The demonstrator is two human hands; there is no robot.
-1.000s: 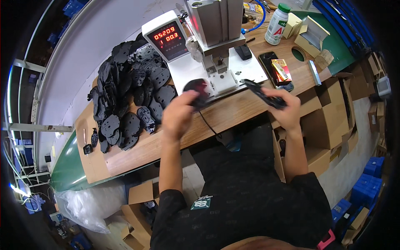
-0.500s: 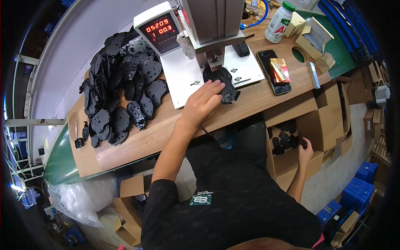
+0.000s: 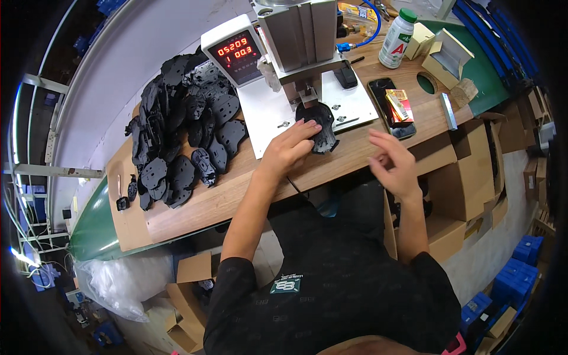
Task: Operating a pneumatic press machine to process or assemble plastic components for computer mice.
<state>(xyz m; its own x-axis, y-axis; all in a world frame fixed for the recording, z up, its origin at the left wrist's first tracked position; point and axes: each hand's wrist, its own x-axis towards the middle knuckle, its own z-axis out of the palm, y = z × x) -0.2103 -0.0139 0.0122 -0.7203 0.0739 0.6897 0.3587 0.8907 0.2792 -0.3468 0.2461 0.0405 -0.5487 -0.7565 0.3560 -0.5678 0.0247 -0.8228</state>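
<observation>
Part (image 3: 325,139), one: black, thin, elongated, with a rounded upper end, a ribbed inner face and a jagged near edge; its upper end sits at the foot of the press (image 3: 300,41), its near end reaching over the table edge side of the white plate (image 3: 253,112). Whether the press head touches it cannot be told. Left hand (image 3: 289,148): at the part's left side, fingers extended and laid together over its surface, resting on it rather than closed round it. Right hand (image 3: 395,164): to the right of the part and apart from it, raised near the table edge, fingers loosely bent, thumb away from them, nothing visible in the grasp. Press: grey metal, block-shaped body, square-edged. Plate: smooth, flat, with small metal fasteners. Counter (image 3: 235,50): pale box housing, dark face, red lit digits. Pile (image 3: 177,127): many matt black parts, overlapping, some oval and pierced with holes, others ribbed, left of the press. Table (image 3: 201,207): brown, wood-grained top. Phone (image 3: 377,91): dark, glossy slab, right of the plate, a red and yellow packet (image 3: 402,106) on it. Bottle (image 3: 395,44): white, cylindrical, green cap. Bar (image 3: 448,111): narrow, metallic, straight-edged. Block (image 3: 464,92): rough, tan. Carton (image 3: 471,171): brown cardboard, open, right of the table.
</observation>
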